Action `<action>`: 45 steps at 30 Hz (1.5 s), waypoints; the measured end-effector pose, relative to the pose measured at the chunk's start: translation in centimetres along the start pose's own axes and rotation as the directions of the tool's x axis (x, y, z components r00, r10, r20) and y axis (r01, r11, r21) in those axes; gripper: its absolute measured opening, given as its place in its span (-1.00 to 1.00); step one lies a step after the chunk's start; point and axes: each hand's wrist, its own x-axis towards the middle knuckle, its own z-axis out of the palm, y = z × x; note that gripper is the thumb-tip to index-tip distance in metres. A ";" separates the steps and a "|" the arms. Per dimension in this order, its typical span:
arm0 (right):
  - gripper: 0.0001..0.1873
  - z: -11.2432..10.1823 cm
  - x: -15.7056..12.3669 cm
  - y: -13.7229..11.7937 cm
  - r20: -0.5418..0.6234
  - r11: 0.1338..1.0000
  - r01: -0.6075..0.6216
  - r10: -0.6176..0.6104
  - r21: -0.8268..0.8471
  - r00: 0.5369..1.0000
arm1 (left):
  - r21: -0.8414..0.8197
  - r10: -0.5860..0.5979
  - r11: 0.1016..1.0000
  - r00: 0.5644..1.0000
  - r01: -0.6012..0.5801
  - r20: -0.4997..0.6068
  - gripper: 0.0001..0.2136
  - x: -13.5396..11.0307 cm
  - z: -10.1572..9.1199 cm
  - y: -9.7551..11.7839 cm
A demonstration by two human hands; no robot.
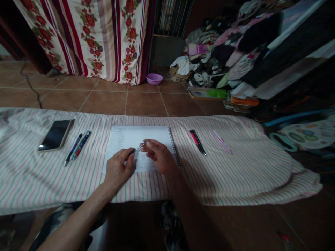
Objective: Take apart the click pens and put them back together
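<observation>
Over a spiral notebook (146, 131), my two hands are held close together with their fingertips almost meeting. My left hand (118, 168) pinches a dark pen part (132, 151) that has a pale or clear end pointing to the right. Between the thumb and fingers of my right hand (159, 155) is a small silvery piece (142, 143), looking like a pen tip; its exact shape is too small to tell. Whether the two parts touch is unclear. Right of the notebook lie a red-and-black pen (198, 143) and a pink-purple pen (222, 142).
A striped cloth (243, 167) covers the low table. On its left lie a smartphone (56, 135) and a small group of pens (77, 147). Beyond, on the tiled floor, are a purple basin (154, 79), a floral curtain (104, 42) and heaped clothes (222, 48).
</observation>
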 end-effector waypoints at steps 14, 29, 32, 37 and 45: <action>-0.78 -0.1 0.1 0.5 0.011 0.989 0.085 -0.084 -0.123 0.996 | 0.014 -0.003 1.000 1.000 0.003 0.004 -0.76 0.0 -0.1 0.1; -0.82 0.4 0.4 1.0 -0.019 0.951 0.192 -0.203 -0.244 0.979 | 0.020 -0.024 1.000 0.999 0.024 0.022 -0.76 -0.1 0.2 0.0; -0.83 0.4 0.4 1.1 -0.007 0.945 0.207 -0.216 -0.254 0.976 | -0.002 -0.029 1.000 0.999 0.029 0.023 -0.76 -0.1 0.2 0.0; -0.84 0.4 0.5 1.2 -0.015 0.939 0.220 -0.232 -0.266 0.973 | -0.042 -0.050 0.998 0.998 0.051 0.026 -0.76 -0.1 0.3 0.0; -0.80 0.3 0.8 1.5 -0.020 0.933 0.230 -0.245 -0.278 0.969 | -0.071 -0.064 0.995 0.998 0.066 0.030 -0.76 -0.1 0.4 0.0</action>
